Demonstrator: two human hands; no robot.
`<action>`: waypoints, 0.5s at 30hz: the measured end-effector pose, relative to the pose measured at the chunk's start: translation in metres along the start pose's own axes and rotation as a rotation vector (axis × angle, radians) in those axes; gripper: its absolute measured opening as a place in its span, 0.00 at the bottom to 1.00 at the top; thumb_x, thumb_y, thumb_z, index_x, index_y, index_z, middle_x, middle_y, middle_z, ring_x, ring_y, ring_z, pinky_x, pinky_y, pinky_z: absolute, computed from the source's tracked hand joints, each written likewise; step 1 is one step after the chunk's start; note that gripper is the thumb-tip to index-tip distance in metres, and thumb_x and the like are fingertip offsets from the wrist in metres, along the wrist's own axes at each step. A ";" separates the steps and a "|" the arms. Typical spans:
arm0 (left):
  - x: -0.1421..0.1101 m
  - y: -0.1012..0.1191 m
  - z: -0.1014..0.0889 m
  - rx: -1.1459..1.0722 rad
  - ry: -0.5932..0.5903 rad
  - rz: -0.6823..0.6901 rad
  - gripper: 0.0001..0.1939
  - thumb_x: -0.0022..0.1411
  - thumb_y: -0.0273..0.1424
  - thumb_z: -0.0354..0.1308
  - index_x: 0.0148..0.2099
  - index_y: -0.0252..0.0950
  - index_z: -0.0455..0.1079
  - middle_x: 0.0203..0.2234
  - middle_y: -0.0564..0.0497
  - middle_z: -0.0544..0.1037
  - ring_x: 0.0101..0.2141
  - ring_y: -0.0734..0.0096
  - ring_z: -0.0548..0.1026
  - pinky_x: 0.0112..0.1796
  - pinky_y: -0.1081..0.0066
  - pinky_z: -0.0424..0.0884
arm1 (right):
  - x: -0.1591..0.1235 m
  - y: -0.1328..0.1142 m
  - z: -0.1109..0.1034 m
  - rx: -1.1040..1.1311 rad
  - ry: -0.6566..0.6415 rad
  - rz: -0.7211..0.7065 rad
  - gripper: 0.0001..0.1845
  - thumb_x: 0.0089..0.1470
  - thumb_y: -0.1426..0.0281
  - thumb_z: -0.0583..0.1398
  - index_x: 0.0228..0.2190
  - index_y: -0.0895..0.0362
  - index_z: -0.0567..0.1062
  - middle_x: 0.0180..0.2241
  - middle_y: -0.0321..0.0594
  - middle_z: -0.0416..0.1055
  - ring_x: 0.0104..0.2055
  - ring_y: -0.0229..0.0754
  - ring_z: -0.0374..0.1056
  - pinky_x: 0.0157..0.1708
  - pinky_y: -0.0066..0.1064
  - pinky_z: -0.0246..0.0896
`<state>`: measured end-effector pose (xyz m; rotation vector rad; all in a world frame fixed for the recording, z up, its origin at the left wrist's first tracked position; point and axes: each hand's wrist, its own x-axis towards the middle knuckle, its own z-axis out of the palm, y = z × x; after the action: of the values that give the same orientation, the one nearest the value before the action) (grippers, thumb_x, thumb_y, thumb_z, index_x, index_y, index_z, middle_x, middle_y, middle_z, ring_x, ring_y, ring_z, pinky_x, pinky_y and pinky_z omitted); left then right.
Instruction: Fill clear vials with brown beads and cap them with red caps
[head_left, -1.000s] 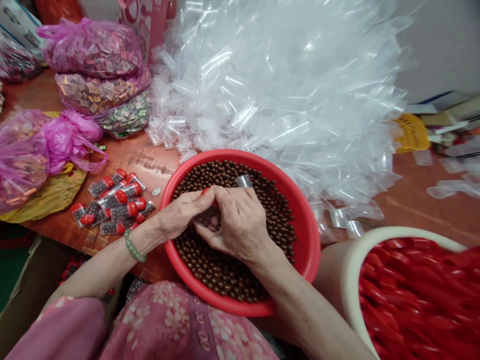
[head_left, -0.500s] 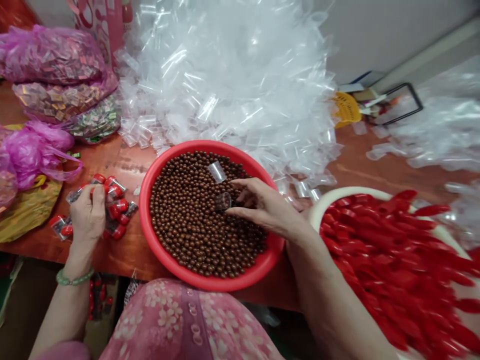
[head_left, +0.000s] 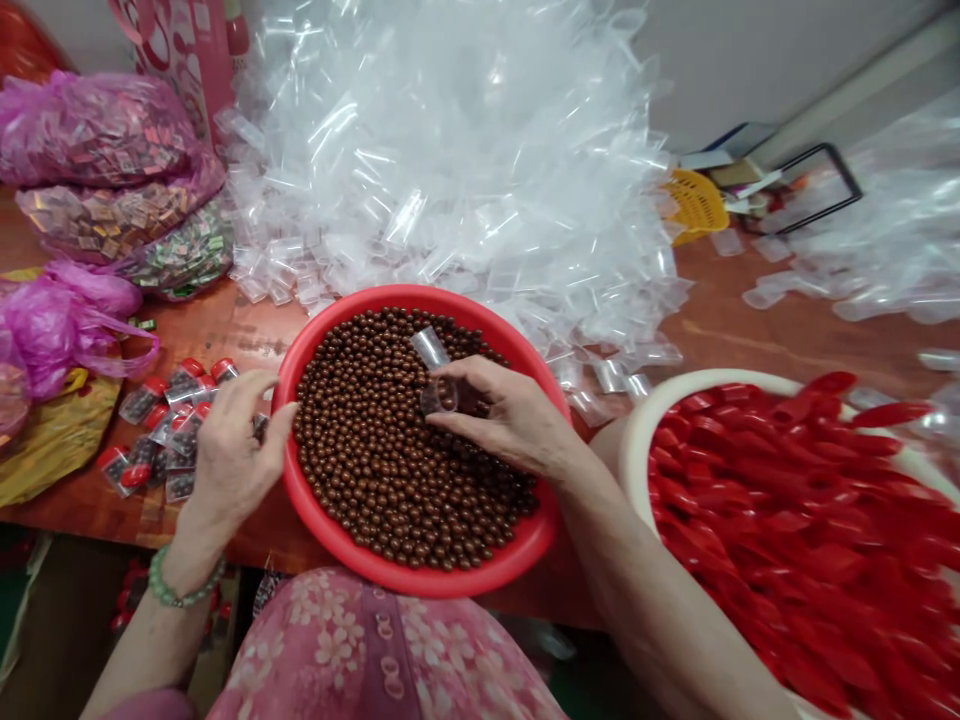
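Observation:
A red basin (head_left: 422,582) is filled with small glossy brown balls (head_left: 390,470). Over them, my right hand (head_left: 510,410) grips a short clear plastic tube (head_left: 440,396) between thumb and fingers. A second clear tube (head_left: 429,347) lies tilted on the balls just beyond it. My left hand (head_left: 236,445), with a green bead bracelet at its wrist, is at the basin's left rim, thumb and fingers apart and nothing visible between them. Beside and partly behind it lie several small clear jars with red lids (head_left: 161,425), dark contents inside.
A large heap of clear tubes (head_left: 450,170) covers the table behind the basin. At right stands a cream tub (head_left: 636,450) full of red caps (head_left: 795,510). Pink bags of small wrapped pieces (head_left: 112,140) sit at left. A yellow basket (head_left: 694,205) is at the back right.
My left hand has moved right from the red-lidded jars to the basin rim, its fingers opening. My right hand, still with the tube, has shifted slightly left, closer to the second tube.

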<state>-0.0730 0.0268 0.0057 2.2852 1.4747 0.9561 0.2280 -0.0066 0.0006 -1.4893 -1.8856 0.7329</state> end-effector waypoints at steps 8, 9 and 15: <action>0.025 0.044 0.035 -0.567 -0.566 -0.085 0.20 0.65 0.34 0.54 0.57 0.33 0.63 0.53 0.40 0.73 0.52 0.61 0.73 0.55 0.59 0.68 | 0.005 -0.002 0.003 0.003 -0.019 -0.045 0.18 0.52 0.64 0.65 0.44 0.57 0.73 0.39 0.42 0.75 0.38 0.44 0.72 0.38 0.36 0.69; 0.028 0.044 0.039 -0.600 -0.612 -0.094 0.22 0.64 0.33 0.55 0.59 0.33 0.62 0.54 0.39 0.72 0.54 0.60 0.72 0.57 0.57 0.66 | 0.006 -0.004 0.002 0.016 -0.021 -0.049 0.18 0.52 0.65 0.65 0.44 0.56 0.73 0.40 0.43 0.75 0.39 0.44 0.72 0.40 0.37 0.69; 0.045 0.049 0.056 -0.991 -0.834 -0.214 0.24 0.60 0.28 0.56 0.59 0.34 0.62 0.56 0.40 0.71 0.56 0.61 0.70 0.59 0.57 0.63 | 0.010 -0.018 -0.002 0.139 -0.095 -0.119 0.19 0.53 0.66 0.65 0.47 0.55 0.74 0.44 0.43 0.77 0.44 0.45 0.73 0.45 0.38 0.69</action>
<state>0.0103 0.0518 0.0075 1.4301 0.6224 0.3946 0.2165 -0.0009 0.0165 -1.2656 -1.9329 0.8735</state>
